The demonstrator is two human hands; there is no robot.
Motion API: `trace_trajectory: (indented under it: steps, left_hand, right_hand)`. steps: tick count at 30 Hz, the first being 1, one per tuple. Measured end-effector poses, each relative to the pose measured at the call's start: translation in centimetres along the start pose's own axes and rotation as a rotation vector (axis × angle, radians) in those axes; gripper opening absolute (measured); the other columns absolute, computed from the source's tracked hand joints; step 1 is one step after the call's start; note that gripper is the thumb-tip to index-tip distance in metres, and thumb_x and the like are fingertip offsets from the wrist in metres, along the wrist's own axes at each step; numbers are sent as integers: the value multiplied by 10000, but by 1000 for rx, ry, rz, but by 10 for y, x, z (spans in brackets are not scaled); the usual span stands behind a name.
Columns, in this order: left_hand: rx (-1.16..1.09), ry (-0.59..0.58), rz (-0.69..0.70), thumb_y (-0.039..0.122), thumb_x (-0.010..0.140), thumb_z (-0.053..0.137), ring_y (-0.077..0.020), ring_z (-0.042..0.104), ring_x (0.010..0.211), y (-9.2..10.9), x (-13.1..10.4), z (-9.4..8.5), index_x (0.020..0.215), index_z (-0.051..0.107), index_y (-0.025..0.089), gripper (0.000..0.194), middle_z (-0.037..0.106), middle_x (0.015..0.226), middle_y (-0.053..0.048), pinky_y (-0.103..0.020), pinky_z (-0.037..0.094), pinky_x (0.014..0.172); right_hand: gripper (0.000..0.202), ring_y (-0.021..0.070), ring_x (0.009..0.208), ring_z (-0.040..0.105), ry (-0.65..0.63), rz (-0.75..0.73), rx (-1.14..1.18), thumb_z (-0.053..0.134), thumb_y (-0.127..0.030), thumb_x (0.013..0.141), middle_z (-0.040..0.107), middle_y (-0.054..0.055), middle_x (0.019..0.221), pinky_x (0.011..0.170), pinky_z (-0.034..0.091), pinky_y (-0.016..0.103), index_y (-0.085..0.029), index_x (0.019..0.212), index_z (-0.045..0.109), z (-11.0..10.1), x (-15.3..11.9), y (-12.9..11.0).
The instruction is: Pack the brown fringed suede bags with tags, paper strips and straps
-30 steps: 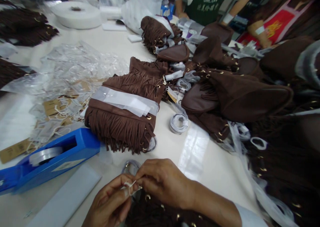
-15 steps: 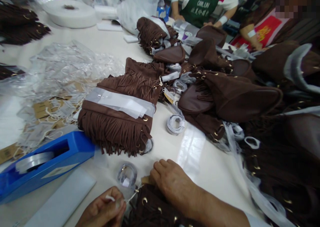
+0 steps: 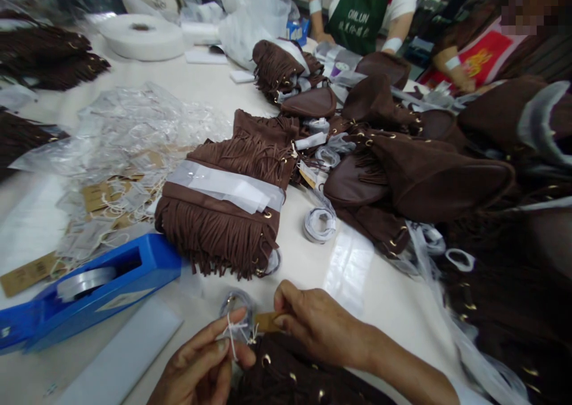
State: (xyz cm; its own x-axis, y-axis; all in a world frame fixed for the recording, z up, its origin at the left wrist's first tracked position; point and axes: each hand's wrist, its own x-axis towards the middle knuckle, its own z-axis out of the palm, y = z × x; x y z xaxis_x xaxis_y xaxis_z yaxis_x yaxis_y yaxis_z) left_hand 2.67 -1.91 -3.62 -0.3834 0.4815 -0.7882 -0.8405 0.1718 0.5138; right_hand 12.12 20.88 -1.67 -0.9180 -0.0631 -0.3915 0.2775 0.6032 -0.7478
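Legible: "OMLUN" on green apron (image 3: 357, 24), with smaller characters beneath, blurred. Print on loose tag (image 3: 31, 272) at far left: unreadable. Brown tag (image 3: 267, 322), lower centre, just above dark brown bag (image 3: 315, 381): long axis roughly crosswise, one end toward left hand (image 3: 201, 360), other end hidden by right hand (image 3: 322, 321). Right-hand grip: thumb and forefinger pinched on brown tag. Left-hand grip: fingertips slightly parted, with hold of looped white string (image 3: 231, 336). Dark brown bag: gold eyelets (image 3: 293, 378) slanting down rightward; cut off below, long axis impossible to tell.
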Motion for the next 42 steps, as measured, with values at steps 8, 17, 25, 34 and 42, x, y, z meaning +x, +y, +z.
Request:
trace_trajectory:
  steps: [8,17,25,34,42]
  left_hand:
    - [320,-69,26,588,716,745,-60,417,278,-14,15,-10,1407,498,176,841,693,629,-39,-174,343,310]
    - [802,-44,458,408,782,719,-149,661,748,-2,12,2,1082,743,282,326,717,830,15,-214,529,701]
    - [838,-11,489,487,851,631,-110,535,626,1,9,-7,835,739,229,280,626,806,1,-177,407,528]
    - [745,25,413,539,805,661,-112,518,616,1,7,0,810,669,214,325,591,722,19,-164,373,478]
    - [911,27,588,449,827,648,-141,621,742,1,8,6,984,717,275,244,689,847,16,-199,500,714]
  right_hand:
    - [153,126,725,542,114,-73,201,475,-192,950,597,-14,860,656,397,228,-233,1096,466,12,4,4]
    - [148,143,876,619,107,-364,46,458,-205,992,662,24,998,795,457,257,-218,1113,542,9,4,-21]
    - [394,192,991,599,99,-113,18,546,-195,914,625,68,1122,876,475,313,-219,1305,504,15,-5,6]
    - [143,137,797,585,98,21,520,571,-214,899,644,2,904,712,465,237,-202,1027,634,34,-1,2]
    - [192,105,668,562,199,-24,543,487,-208,958,610,8,801,633,438,211,-168,928,673,27,15,-5]
